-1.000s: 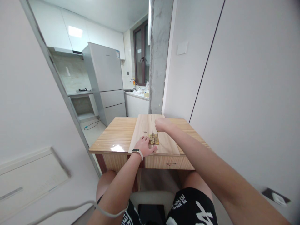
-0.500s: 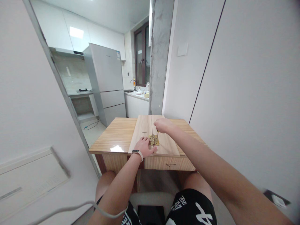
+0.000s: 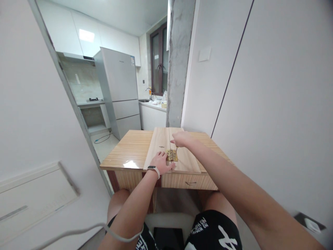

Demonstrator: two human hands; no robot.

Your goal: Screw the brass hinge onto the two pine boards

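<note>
A brass hinge (image 3: 171,155) lies opened flat across the seam between two pale wooden boards (image 3: 158,137). My left hand (image 3: 160,163) rests on the boards with its fingers spread, fingertips and thumb at the hinge's left and near sides. Above the hinge's right leaf, my right hand (image 3: 181,139) is closed around a screwdriver (image 3: 177,148). The handle is mostly hidden in my fist, and the thin shaft points down to the right leaf. Whether a screw sits under the tip is too small to tell.
The boards lie on a striped wooden table (image 3: 125,149) with a front drawer (image 3: 191,182). My knees are under its front edge. A wall (image 3: 260,86) stands close on the right. A grey cable (image 3: 91,227) crosses my left forearm. Beyond stands a fridge (image 3: 121,76).
The view has shifted slightly. My right hand has turned a little around the screwdriver above the hinge. My left hand stays in place on the boards.
</note>
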